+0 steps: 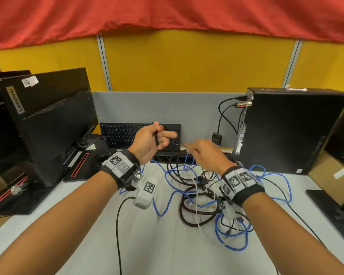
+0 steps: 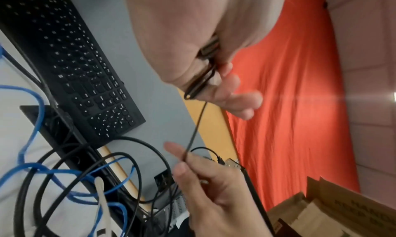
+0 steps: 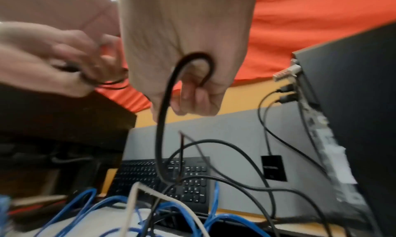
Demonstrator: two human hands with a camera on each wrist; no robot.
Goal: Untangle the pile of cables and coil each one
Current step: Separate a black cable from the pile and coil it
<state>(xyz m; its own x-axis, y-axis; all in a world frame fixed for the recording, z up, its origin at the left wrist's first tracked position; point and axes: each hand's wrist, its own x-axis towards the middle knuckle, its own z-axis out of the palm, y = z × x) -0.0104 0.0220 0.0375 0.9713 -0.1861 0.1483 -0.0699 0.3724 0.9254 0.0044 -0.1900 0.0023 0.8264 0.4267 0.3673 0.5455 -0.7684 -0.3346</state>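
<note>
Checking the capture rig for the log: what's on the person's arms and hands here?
Both forearms are bare, with no sleeves or gloves. The left hand and right hand each have a black wrist strap carrying grey blocks printed with black-and-white square fiducial markers. A white tagged module hangs below the left strap with a black cable running back toward the person. No rings are visible.

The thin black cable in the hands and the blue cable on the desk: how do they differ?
The thin black cable is raised, stretched between the left hand and right hand; the blue cable sprawls loose across the table. Black is partly looped in the left hand; blue is uncoiled, tangled with others.
</note>
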